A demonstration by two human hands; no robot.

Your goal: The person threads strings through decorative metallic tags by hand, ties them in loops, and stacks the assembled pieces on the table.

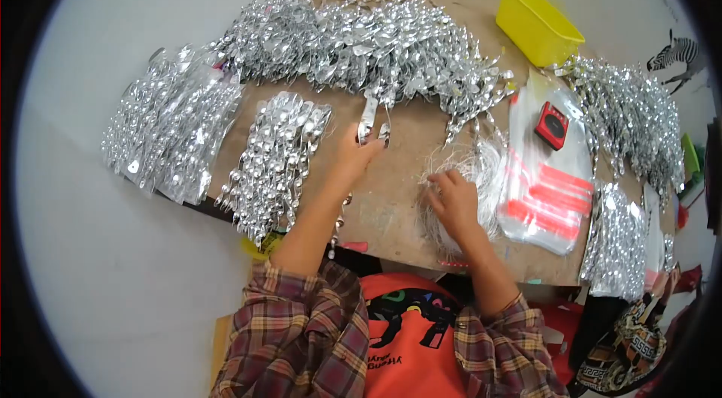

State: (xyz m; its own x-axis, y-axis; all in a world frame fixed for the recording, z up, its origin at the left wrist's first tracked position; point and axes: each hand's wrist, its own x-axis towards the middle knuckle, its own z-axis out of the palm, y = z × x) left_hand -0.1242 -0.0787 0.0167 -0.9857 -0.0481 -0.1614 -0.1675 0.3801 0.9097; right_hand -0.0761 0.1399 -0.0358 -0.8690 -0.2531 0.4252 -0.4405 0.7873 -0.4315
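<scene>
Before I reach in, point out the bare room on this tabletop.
The widest bare patch of tabletop lies between the left hand and the white string by the right hand. A narrower strip separates the two silver bundles at left. The silver heap crowds the back; plastic bags, the red device and silver strands crowd the right.

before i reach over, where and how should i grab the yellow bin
I'd pinch the rim on the long left wall of the yellow bin, right hand coming from above and left. The top is open, so fingers can go inside, thumb outside; that wall looks unobstructed, while silver strands crowd the near right end.
</scene>
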